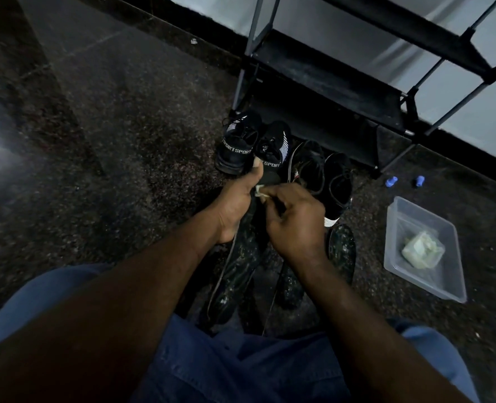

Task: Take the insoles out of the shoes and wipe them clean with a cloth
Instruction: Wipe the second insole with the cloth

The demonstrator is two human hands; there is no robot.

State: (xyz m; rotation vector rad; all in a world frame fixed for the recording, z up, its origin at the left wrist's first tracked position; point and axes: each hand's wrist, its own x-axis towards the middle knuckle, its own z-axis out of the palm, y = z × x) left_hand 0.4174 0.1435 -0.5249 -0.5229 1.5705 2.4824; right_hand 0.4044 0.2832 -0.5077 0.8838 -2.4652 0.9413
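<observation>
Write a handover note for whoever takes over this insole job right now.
Left hand: grips a dark insole.
Right hand: pinches a pale cloth against that insole.
SPORT shoes and black shoes stand by the rack.
Done: insoles out, as far as can be seen.
Left: finish this wipe; the floor insole still looks speckled.

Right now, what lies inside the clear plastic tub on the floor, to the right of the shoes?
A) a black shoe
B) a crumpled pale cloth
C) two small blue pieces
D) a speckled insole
B: a crumpled pale cloth sits in the clear tub, with nothing else visible in it; the two small blue pieces lie on the floor outside it.
</observation>
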